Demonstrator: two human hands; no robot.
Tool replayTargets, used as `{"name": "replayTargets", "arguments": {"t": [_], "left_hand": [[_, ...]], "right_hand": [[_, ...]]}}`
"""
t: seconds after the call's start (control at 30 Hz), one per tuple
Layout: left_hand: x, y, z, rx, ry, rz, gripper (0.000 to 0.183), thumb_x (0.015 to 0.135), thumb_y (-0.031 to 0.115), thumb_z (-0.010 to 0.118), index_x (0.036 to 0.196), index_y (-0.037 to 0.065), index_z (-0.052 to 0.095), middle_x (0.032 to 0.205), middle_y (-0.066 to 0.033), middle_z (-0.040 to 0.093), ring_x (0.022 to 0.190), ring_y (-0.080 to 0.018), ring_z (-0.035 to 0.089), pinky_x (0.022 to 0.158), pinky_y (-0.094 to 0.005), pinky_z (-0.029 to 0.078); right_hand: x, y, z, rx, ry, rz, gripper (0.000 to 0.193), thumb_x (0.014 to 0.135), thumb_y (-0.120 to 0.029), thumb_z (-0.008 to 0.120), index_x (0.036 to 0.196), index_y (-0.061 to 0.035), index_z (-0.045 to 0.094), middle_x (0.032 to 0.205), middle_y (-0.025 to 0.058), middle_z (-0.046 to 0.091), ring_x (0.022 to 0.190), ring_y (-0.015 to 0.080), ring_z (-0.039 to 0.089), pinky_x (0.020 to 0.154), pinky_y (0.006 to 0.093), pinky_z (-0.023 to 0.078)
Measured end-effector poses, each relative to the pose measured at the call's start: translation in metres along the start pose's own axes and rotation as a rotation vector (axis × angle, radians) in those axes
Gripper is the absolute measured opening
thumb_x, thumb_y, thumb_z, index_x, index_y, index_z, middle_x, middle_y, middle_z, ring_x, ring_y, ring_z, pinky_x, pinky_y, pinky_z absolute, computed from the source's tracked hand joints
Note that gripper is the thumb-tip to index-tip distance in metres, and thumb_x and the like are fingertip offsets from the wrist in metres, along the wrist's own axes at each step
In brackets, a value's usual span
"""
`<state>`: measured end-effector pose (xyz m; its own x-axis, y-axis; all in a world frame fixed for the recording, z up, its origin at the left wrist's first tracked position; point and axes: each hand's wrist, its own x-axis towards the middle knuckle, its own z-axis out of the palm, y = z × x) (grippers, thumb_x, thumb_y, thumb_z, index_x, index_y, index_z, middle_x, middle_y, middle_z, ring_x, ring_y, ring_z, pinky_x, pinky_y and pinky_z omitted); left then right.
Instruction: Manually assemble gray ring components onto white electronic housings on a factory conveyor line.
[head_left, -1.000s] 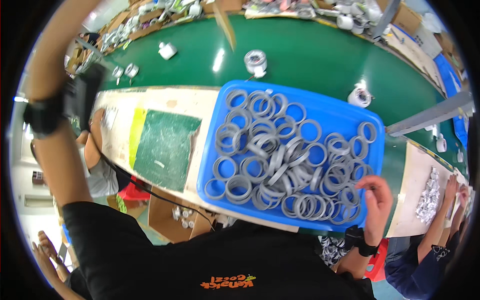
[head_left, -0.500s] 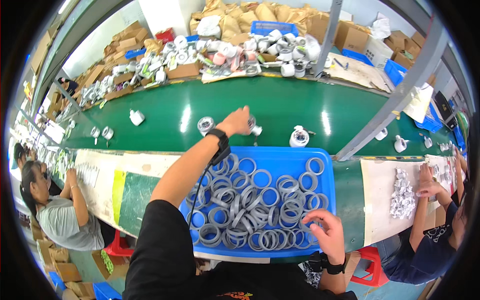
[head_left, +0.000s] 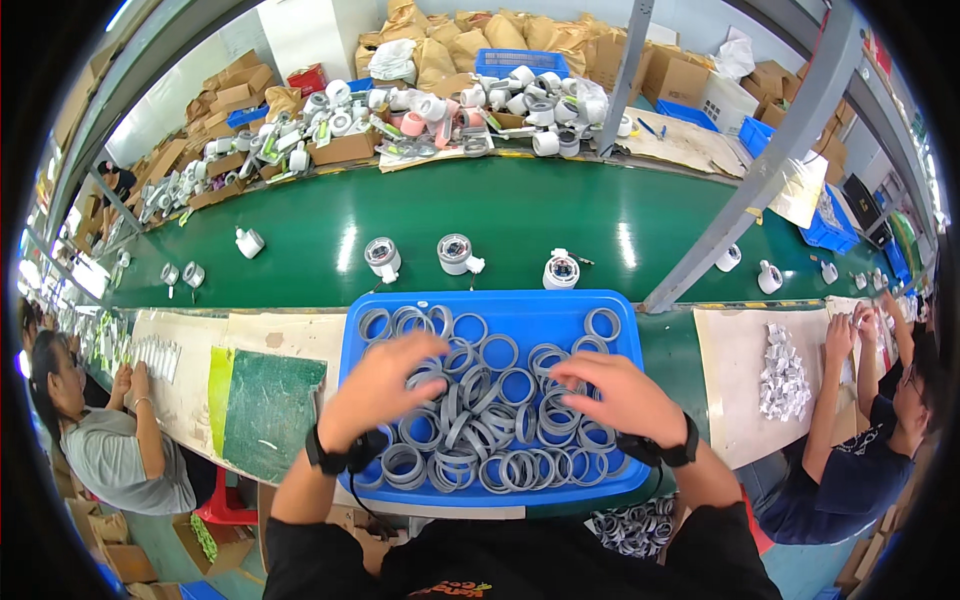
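A blue tray (head_left: 640,470) in front of me holds a heap of grey rings (head_left: 475,400). My left hand (head_left: 385,385) hovers above the left part of the heap, its thumb and fingers apart and nothing visible in them. Over the heap's right part is my right hand (head_left: 625,400), fingers stretched toward the left hand, also with nothing visible in it. Some rings under both hands are hidden. Just beyond the tray, a white round housing (head_left: 382,258), a second white housing (head_left: 455,255) and a third white housing (head_left: 561,270) stand on the green belt, their inner parts showing from above.
The green conveyor belt (head_left: 300,225) runs across beyond the tray. A grey metal post (head_left: 750,200) rises right of the tray. A person in grey (head_left: 120,450) sits at left; a person in dark clothes (head_left: 850,470) works at right beside small white pieces (head_left: 785,375). Piled parts and boxes line the far side.
My left hand has left the housing on the belt and come back over the tray. My right hand has moved forward over the rings. The view has shifted slightly.
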<state>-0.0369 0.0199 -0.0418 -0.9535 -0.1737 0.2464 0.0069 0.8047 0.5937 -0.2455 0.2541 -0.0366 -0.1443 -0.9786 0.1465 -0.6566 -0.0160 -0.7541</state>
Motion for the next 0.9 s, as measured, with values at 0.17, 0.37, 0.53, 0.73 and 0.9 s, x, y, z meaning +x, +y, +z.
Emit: {"name": "replayTargets", "arguments": {"t": [0.17, 0.37, 0.53, 0.73, 0.9], "left_hand": [[-0.052, 0.028, 0.041, 0.043, 0.091, 0.036, 0.027, 0.072, 0.007, 0.070, 0.097, 0.003, 0.061, 0.104, -0.0115, 0.063, 0.097, -0.0309, 0.061, 0.085, -0.0378, 0.047], [-0.091, 0.041, 0.068, -0.008, 0.349, -0.050, 0.020, 0.070, 0.005, 0.068, 0.088, 0.004, 0.062, 0.096, -0.0083, 0.063, 0.093, -0.0271, 0.061, 0.080, -0.0389, 0.047], [-0.095, 0.049, 0.116, -0.105, 0.447, -0.088, 0.022, 0.074, 0.010, 0.068, 0.095, 0.004, 0.060, 0.105, -0.0091, 0.059, 0.099, -0.0277, 0.057, 0.085, -0.0401, 0.045], [-0.094, 0.059, 0.142, -0.294, 0.628, -0.112, 0.022, 0.071, 0.007, 0.066, 0.089, 0.000, 0.057, 0.102, -0.0129, 0.054, 0.100, -0.0293, 0.054, 0.088, -0.0403, 0.042], [-0.096, 0.058, 0.162, -0.357, 0.748, -0.162, 0.020, 0.071, 0.009, 0.061, 0.086, -0.004, 0.057, 0.107, -0.0180, 0.054, 0.108, -0.0327, 0.052, 0.094, -0.0424, 0.040]], "right_hand": [[0.039, 0.029, 0.031, -0.265, -0.223, -0.110, 0.039, 0.074, -0.007, 0.069, 0.112, -0.0046, 0.059, 0.105, 0.0086, 0.059, 0.092, 0.0278, 0.060, 0.080, 0.0374, 0.049], [0.056, 0.055, 0.072, -0.581, -0.449, -0.204, 0.039, 0.065, -0.002, 0.068, 0.103, -0.0079, 0.058, 0.112, 0.0097, 0.055, 0.103, 0.0313, 0.055, 0.086, 0.0423, 0.045], [0.055, 0.042, 0.059, -0.633, -0.445, -0.232, 0.043, 0.062, -0.009, 0.074, 0.101, -0.0034, 0.057, 0.118, 0.0158, 0.055, 0.106, 0.0345, 0.054, 0.090, 0.0415, 0.045], [0.067, 0.006, 0.062, -0.493, -0.427, 0.112, 0.041, 0.062, -0.001, 0.072, 0.099, -0.0025, 0.055, 0.118, 0.0166, 0.052, 0.104, 0.0351, 0.054, 0.089, 0.0398, 0.044], [0.067, 0.011, 0.071, -0.465, -0.487, 0.223, 0.033, 0.061, 0.007, 0.066, 0.091, 0.0004, 0.054, 0.125, 0.0175, 0.050, 0.100, 0.0344, 0.056, 0.088, 0.0380, 0.044]]}}
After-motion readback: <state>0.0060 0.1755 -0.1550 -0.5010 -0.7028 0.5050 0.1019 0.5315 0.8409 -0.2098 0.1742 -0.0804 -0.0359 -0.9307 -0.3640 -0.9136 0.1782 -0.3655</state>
